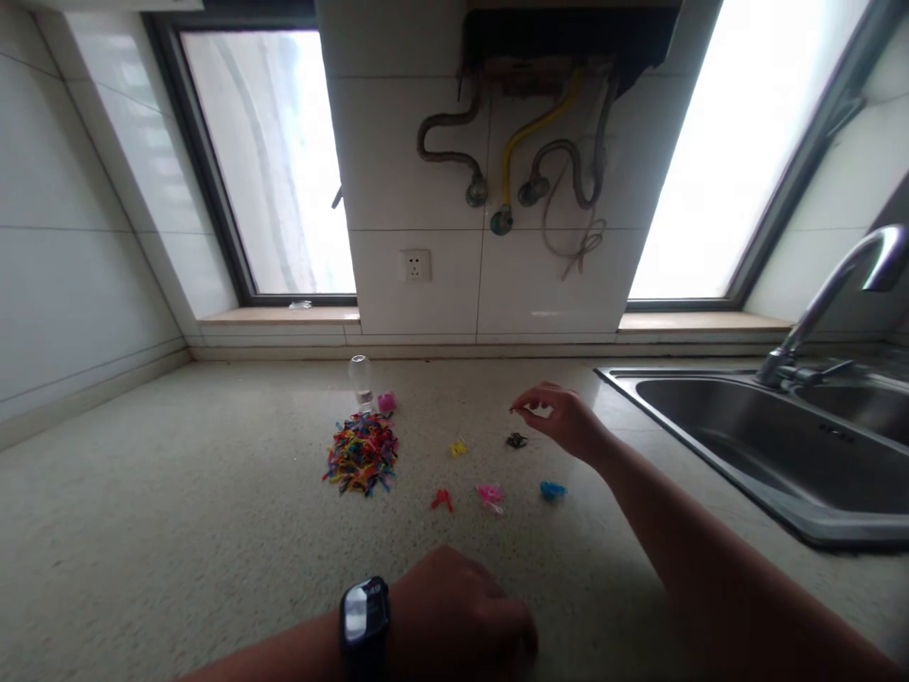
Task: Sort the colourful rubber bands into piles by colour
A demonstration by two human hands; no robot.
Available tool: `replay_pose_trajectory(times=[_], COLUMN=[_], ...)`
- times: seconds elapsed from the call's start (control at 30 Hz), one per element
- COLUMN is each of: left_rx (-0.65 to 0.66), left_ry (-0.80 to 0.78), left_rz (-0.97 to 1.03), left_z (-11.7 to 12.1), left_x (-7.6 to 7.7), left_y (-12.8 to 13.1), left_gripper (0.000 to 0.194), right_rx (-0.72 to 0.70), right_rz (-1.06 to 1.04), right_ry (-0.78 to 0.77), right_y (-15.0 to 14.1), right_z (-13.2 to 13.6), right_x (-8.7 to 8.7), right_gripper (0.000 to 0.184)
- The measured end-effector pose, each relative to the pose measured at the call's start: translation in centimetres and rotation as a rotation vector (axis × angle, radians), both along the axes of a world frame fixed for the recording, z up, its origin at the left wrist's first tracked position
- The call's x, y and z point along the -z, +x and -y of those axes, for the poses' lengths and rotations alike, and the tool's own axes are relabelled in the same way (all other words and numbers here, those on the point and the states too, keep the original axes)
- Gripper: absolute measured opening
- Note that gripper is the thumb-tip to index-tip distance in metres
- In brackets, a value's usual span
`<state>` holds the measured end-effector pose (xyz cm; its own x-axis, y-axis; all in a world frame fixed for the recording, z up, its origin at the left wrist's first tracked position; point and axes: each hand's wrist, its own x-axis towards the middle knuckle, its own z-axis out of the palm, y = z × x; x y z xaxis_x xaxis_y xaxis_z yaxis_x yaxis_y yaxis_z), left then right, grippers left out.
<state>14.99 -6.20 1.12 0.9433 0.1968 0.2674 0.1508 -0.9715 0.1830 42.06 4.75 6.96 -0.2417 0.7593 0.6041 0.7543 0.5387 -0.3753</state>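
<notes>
My right hand pinches a small black band-like piece between thumb and fingertips, just above a little black cluster. Near the bottom of the head view, my left hand is curled over the counter, a watch on its wrist; its fingertips are mostly hidden. Between the hands lie small groups of similar pieces: yellow, red, pink and blue. Further left is a large mixed-colour pile of them.
Behind the pile, a clear bottle stands beside a pink cap-like object. A steel sink with a faucet is set into the speckled counter at right. A tiled wall with a socket rises behind.
</notes>
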Motion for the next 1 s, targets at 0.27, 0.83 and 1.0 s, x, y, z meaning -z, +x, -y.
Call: replay_pose_trajectory(times=[0.27,0.83,1.0], left_rx=[0.004,-0.014,-0.028], left_ry=[-0.031,-0.028,0.0], left_rz=[0.0,-0.021,0.004], left_z=[-0.1,0.7,0.8], left_x=[0.2,-0.6,-0.3], left_y=[0.1,0.0,0.0], left_gripper=[0.009,0.009,0.007], right_rx=[0.068,0.066,0.099], right_rz=[-0.112,0.075,0.023], right_ry=[-0.24,-0.243,-0.244], right_y=[3.3,2.0,2.8], right_z=[-1.6,-1.2,-1.3], right_x=[4.6,4.4,4.7], right_gripper=[0.025,0.019,0.022])
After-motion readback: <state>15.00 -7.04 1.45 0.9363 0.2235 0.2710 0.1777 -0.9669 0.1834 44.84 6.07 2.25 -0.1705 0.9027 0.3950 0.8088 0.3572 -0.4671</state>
